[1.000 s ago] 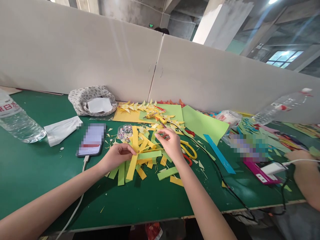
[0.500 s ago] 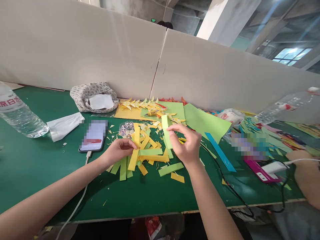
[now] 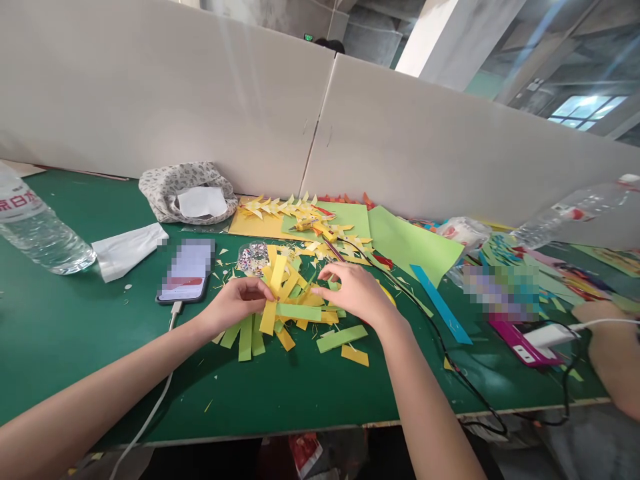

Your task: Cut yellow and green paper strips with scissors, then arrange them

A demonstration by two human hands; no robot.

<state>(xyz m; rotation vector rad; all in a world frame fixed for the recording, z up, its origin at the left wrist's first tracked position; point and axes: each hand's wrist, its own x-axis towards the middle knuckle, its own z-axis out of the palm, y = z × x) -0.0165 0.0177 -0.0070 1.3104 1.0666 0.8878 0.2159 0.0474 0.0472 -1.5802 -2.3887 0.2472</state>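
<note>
My left hand (image 3: 243,300) pinches a yellow paper strip (image 3: 269,317) that stands tilted over the pile. A light green paper strip (image 3: 300,312) lies crosswise just right of it. My right hand (image 3: 353,290) hovers over the pile's right side, thumb and forefinger apart, with nothing visible between them. Under and around both hands lie several yellow strips (image 3: 330,317) and green strips (image 3: 245,340). Behind them, a small clear container of mixed beads or sequins (image 3: 253,258) partly shows.
At the back, a yellow glue gun (image 3: 325,231) rests by folded-paper chains (image 3: 273,208) and green sheets (image 3: 415,243); its black cable (image 3: 440,333) runs right. A phone (image 3: 187,270), water bottle (image 3: 37,223) and cloth pouch (image 3: 187,180) stand left. A purple power strip (image 3: 525,350) lies near another person's arm (image 3: 607,347).
The light green strip is gone from my right hand's raised grip. That hand has moved left and lower, fingers parting. My left hand stays put; its yellow strip leans more to the right.
</note>
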